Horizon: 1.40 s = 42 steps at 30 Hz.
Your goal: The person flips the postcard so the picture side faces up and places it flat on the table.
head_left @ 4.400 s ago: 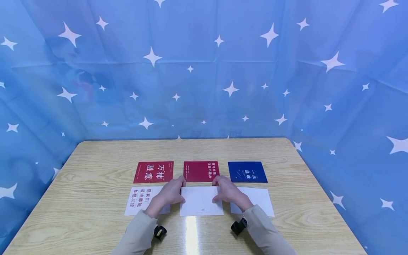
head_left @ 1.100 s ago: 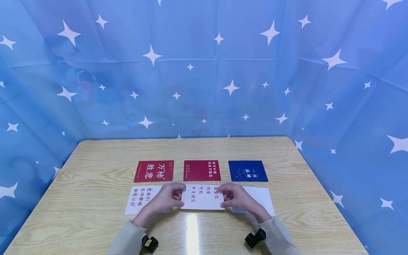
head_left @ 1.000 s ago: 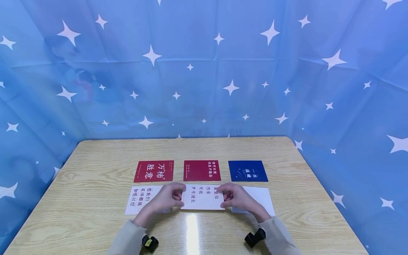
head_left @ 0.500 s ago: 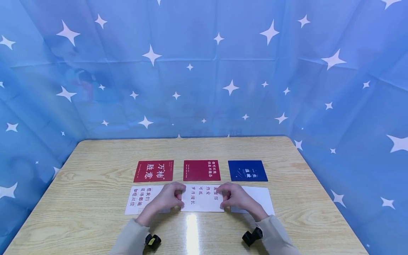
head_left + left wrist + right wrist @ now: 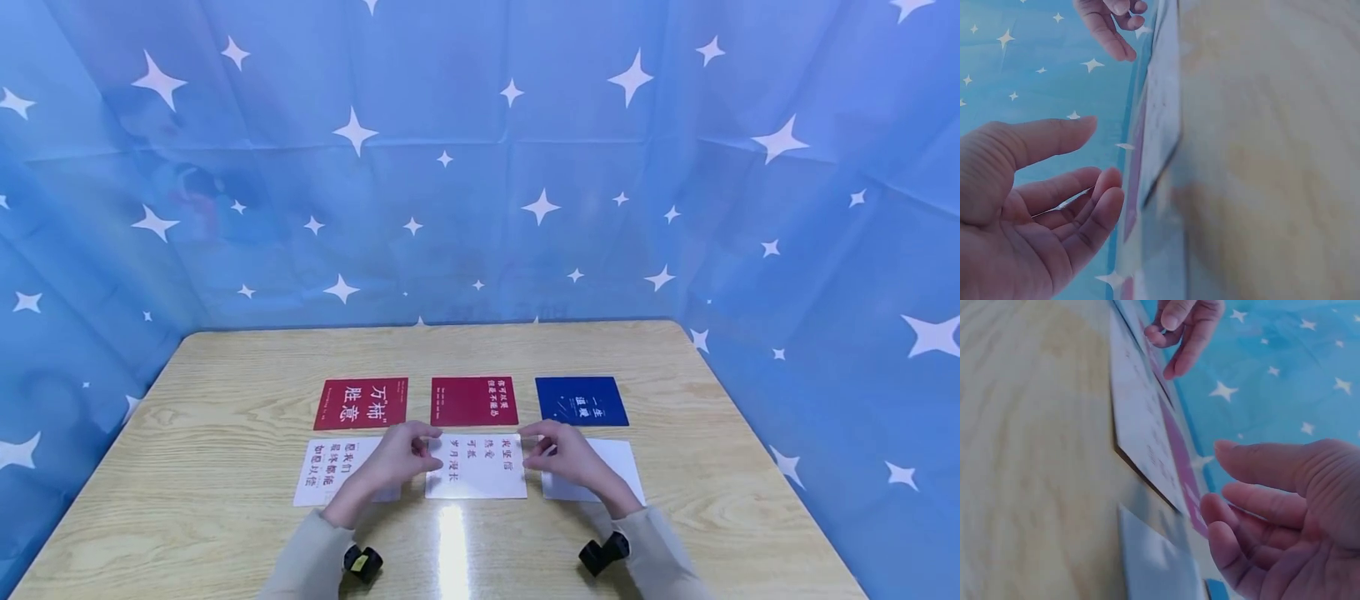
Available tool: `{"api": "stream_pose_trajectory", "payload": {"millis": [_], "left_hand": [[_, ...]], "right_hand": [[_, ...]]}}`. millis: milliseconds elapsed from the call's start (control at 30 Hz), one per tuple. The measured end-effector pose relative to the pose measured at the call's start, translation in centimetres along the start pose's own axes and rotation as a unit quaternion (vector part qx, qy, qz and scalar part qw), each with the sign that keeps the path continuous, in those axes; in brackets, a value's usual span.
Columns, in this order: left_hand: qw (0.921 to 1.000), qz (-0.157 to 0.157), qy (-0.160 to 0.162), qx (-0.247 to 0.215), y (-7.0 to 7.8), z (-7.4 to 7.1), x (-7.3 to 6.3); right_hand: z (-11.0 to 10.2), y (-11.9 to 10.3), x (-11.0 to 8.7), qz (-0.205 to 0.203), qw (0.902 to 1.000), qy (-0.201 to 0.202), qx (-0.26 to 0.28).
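Observation:
A white card printed with lines of characters (image 5: 477, 479) lies flat in the middle of the front row. Beside its left edge is my left hand (image 5: 400, 457), loosely bent, thumb and fingertips parted with nothing between them in the left wrist view. My right hand (image 5: 1291, 519) hovers by the card's right edge, thumb and fingers also apart and holding nothing. Partly behind the left hand lies another printed white card (image 5: 330, 471). A white card with no print showing (image 5: 611, 468) lies on the right, partly covered by the right hand.
In the back row lie a red card with large white characters (image 5: 360, 404), a darker red card (image 5: 465, 402) and a blue card (image 5: 577, 402). The wooden table (image 5: 225, 483) ends at a blue curtain (image 5: 450, 250) with white stars.
The middle white card has been turned over from its nearly blank side to its printed side and laid flat. Both hands have just let go and moved slightly off its edges.

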<state>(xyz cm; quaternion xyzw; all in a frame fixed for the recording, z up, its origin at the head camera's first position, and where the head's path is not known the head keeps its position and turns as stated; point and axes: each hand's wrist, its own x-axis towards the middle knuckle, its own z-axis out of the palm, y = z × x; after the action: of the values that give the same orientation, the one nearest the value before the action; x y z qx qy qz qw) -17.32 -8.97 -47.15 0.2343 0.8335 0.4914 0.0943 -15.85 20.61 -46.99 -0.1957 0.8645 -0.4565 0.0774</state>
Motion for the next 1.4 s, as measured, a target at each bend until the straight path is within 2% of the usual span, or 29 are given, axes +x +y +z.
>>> {"api": "stream_pose_trajectory", "payload": {"millis": [233,367,633,900,1033,1400], "left_hand": [[0.9994,0.027,0.000,-0.020,1.6,1.2,1.8],[0.9993,0.032,-0.002,-0.017,2.8,2.2,3.0],[0.9996,0.016,-0.020,-0.006,4.6,5.0,5.6],[0.9988,0.015,-0.047,0.002,5.8,8.0,7.6],[0.9983,0.001,-0.057,0.017,6.1,9.3,8.5],[0.9950,-0.035,-0.061,0.071,6.9,11.1,9.6]], "right_hand": [[-1.9,0.2,-0.8,0.040,0.9987,0.030,-0.010],[-2.8,0.3,-1.3,0.053,0.9972,0.051,-0.015],[-4.3,0.8,-2.3,0.080,0.9935,0.080,-0.016],[-5.6,1.7,-3.6,0.089,0.9900,0.104,-0.032],[-6.0,2.0,-4.0,0.097,0.9879,0.114,-0.042],[-6.7,3.4,-5.3,0.125,0.9809,0.135,-0.063]]}}
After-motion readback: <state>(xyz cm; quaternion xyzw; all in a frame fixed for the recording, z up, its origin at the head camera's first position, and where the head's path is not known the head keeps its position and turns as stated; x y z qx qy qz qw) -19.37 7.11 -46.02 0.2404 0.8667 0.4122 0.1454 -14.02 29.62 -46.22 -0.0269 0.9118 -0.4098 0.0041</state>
